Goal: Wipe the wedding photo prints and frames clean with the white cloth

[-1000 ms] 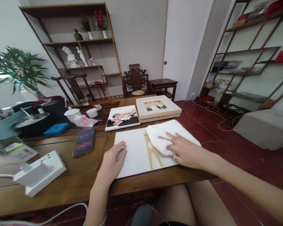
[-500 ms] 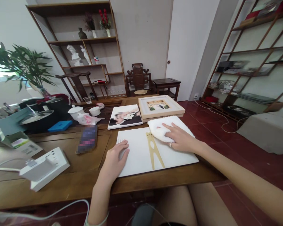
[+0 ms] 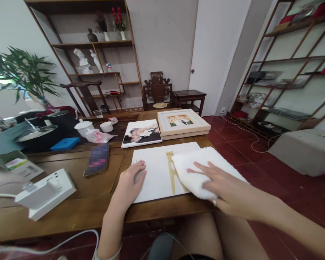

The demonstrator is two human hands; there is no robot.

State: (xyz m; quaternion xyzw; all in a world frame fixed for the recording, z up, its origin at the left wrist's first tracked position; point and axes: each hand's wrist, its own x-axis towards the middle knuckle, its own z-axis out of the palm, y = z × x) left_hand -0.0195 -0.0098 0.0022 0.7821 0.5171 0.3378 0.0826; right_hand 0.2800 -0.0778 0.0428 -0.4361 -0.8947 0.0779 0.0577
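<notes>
Here, presses white cloth (image 3: pixel 191 183) beneath spread right hand (image 3: pixel 226 189), rests thumb-apart left hand (image 3: pixel 128 185) on white panel (image 3: pixel 155 178); could skew panel by pushing sideways.

Two hands (image 3: pixel 129 180) (image 3: pixel 223 186), one cloth (image 3: pixel 191 159)

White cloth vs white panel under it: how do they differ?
Texture: the white cloth is fluffy; the white panel is smooth, with a gold design.
Outline: the cloth has soft, rounded edges; the panel has straight ones.
Contact: the right hand lies spread on the cloth; the left hand rests at the panel's left edge.
Shared: both are white.
</notes>
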